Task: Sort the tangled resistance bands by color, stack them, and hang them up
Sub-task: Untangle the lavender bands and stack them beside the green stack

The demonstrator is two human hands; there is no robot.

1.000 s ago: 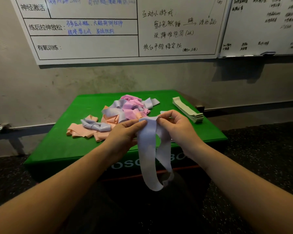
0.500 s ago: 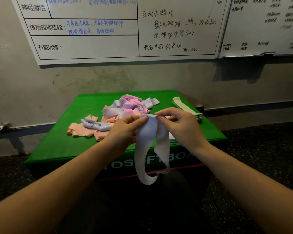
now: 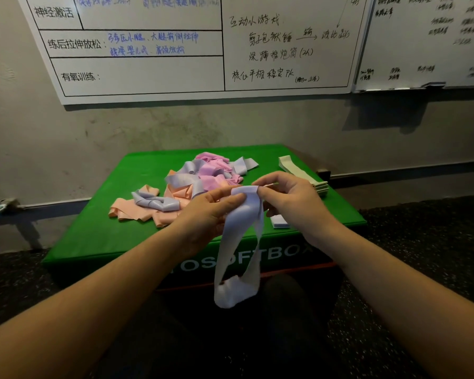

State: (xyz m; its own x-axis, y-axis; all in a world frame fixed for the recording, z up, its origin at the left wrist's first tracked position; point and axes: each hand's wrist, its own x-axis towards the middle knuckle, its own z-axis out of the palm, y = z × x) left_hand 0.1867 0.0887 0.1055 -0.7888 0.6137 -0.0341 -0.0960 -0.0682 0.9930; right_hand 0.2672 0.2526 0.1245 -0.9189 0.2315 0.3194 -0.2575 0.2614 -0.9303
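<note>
Lavender band raised over green box.

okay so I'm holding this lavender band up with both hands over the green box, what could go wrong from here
1. The lavender band hangs as a long loop below the front edge of the green box. Only the left hand and right hand pinch its top, so it might slip to the floor.
2. The tangled pile still mixes lavender, pink and peach; tugging one could drag others.
3. The small lavender stack lies near the front edge and could get knocked off.
</note>
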